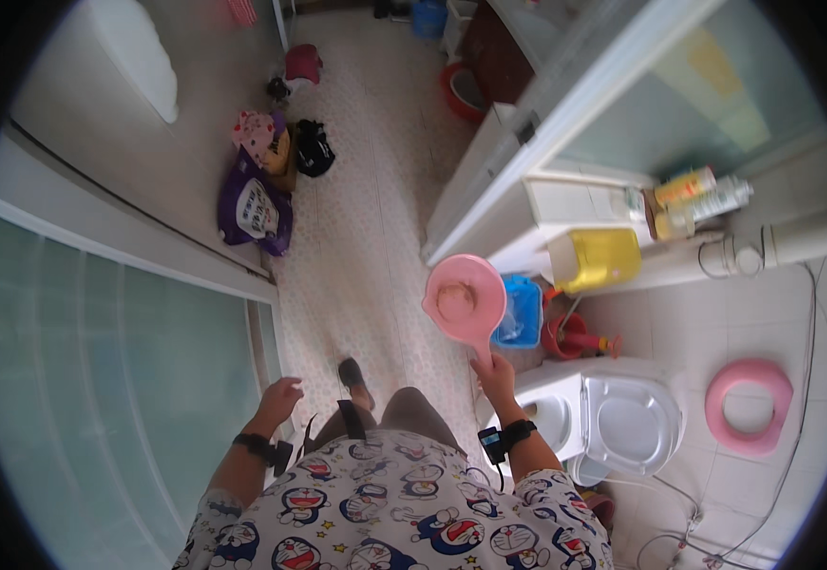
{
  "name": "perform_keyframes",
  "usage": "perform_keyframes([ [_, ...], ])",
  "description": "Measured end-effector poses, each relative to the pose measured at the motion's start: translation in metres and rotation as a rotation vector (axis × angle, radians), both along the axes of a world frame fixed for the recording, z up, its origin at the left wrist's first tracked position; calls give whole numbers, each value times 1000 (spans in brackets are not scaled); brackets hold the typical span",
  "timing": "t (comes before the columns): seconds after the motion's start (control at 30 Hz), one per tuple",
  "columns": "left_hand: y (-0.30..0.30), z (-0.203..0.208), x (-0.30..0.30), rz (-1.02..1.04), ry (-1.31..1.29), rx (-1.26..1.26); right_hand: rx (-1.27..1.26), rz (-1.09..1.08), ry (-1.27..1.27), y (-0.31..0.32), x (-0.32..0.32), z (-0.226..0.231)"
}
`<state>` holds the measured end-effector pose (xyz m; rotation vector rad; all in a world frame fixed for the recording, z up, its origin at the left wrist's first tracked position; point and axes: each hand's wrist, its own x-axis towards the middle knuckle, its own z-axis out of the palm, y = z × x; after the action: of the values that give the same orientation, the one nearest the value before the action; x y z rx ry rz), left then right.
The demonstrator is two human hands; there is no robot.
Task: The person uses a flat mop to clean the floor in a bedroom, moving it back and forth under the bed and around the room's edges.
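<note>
My right hand (497,379) is closed around the handle of a pink plastic water dipper (461,299), held out in front of me. The dipper's round bowl faces up, and a brownish patch shows at its bottom; whether it holds water I cannot tell. Beside it, partly covered by its rim, stands a blue bin (522,315) with a clear bag inside. At my left side, my left hand (280,399) hangs with nothing in it, its fingers loosely bent and apart. A white toilet (579,410) with its lid raised is just right of my right forearm.
A red bucket (563,337) and a yellow container (598,258) stand beyond the toilet. A pink ring seat (749,407) hangs on the right wall. Purple bag (254,211) and other bags line the left wall. A door frame (489,180) juts in ahead; green glass (81,380) is at left.
</note>
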<state>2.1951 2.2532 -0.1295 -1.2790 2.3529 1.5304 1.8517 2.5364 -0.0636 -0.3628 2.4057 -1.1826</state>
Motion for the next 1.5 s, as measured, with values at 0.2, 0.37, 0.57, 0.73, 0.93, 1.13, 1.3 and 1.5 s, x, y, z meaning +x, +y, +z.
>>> perform_keyframes([
  [0.2,-139,38,-102,245,313,195,30,60,-175,-184,-56,52],
  [0.37,-226,71,-156,318,315,210,-43,84,-253,-313,-117,87],
  [0.57,-349,34,-136,432,280,3,-130,177,-188,-447,-213,96],
  [0.73,-418,66,-162,488,268,-223,-208,84,-212,-530,-289,105],
  [0.93,-537,27,-231,620,213,-139,-167,-6,-148,-608,-381,117],
  [1.13,-723,-2,-392,385,262,-394,-47,46,142,-689,-493,125],
  [1.3,-807,160,-626,81,308,-532,31,-108,64,-731,-587,157],
  [1.5,-922,224,-797,-35,316,-623,-73,-141,111,-792,-719,138],
])
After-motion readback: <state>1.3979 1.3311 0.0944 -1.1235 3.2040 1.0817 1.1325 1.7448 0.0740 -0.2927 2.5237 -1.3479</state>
